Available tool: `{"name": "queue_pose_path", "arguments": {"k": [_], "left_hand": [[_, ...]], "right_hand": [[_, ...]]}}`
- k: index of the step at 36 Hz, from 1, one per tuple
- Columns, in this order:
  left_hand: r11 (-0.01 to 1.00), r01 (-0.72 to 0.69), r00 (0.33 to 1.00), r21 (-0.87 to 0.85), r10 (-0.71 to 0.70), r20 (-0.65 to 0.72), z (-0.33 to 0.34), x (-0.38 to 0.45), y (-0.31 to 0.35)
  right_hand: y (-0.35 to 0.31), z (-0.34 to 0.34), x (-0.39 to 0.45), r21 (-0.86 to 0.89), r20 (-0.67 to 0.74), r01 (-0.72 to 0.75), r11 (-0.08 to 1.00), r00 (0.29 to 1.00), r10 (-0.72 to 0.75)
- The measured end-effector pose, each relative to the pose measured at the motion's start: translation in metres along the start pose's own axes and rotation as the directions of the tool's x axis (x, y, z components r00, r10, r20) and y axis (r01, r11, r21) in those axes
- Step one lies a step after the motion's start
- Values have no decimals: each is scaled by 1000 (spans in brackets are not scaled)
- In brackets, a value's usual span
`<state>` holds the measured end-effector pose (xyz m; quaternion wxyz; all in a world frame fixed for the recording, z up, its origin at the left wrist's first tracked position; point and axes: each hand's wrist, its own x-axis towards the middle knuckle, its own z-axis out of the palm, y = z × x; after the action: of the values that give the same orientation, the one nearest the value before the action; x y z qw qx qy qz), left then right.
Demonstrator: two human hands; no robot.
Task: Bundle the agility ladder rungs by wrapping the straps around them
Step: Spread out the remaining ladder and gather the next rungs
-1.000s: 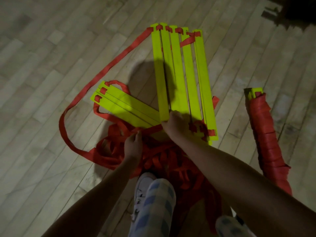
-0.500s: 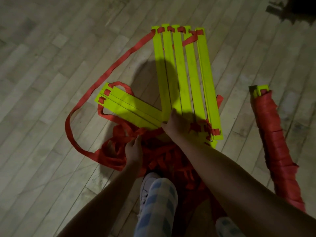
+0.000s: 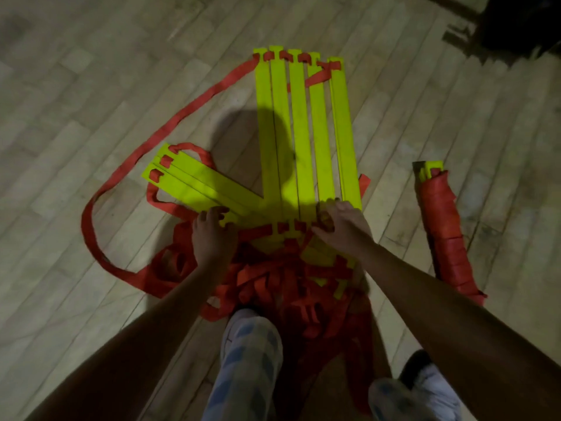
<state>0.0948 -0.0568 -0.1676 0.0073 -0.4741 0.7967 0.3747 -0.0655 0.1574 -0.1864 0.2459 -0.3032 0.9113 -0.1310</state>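
Far left on the wooden floor [image 3: 76,123], the long loop of red strap [image 3: 145,147] is in about the same spot as half a second ago, curling from the top of the rungs down into the pile. Next to it the small fan of angled yellow rungs [image 3: 197,183] hasn't shifted either. The left hand [image 3: 212,235] has changed though: before it was down in the strap tangle, now it's come up and its fingers are laid over the near end of those angled rungs, slightly curled, pressing more than gripping as far as I can see. In the middle, the five upright yellow rungs [image 3: 303,132] lie flat side by side, and you can now see their near ends with the red strap threaded through, which the right arm used to cover. Below that is the messy strap pile [image 3: 279,284] by the person's feet. The right hand [image 3: 341,229] has slid over to the right-most rung ends, fingers curled around them and the strap there. Far right, the already wrapped bundle [image 3: 443,229] lies well apart, untouched.
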Motion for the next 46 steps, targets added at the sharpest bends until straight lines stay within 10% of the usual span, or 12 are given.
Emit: {"name": "queue_pose_path", "arguments": {"k": [12,24,30,34,41,46], "left_hand": [[985,138,970,-103,-113,217,37,7,33],[914,263,949,-307,-189,252,62,38,35],[854,332,916,-400,-191,353,73,43,67],[861,330,908,-388,-176,380,77,41,75],[930,281,915,-237,-186,357,96,41,88],[787,436,888,-437,-294,354,103,34,94]], "right_hand": [[28,7,-67,-145,33,342,928,939,-341],[58,-11,-43,319,-200,-277,906,915,350],[28,-10,4,356,37,-528,771,832,553],[17,-14,7,496,137,-489,717,860,492],[15,-24,-10,465,-94,-319,826,910,404],[19,-59,-17,391,-87,-331,859,915,393]]}}
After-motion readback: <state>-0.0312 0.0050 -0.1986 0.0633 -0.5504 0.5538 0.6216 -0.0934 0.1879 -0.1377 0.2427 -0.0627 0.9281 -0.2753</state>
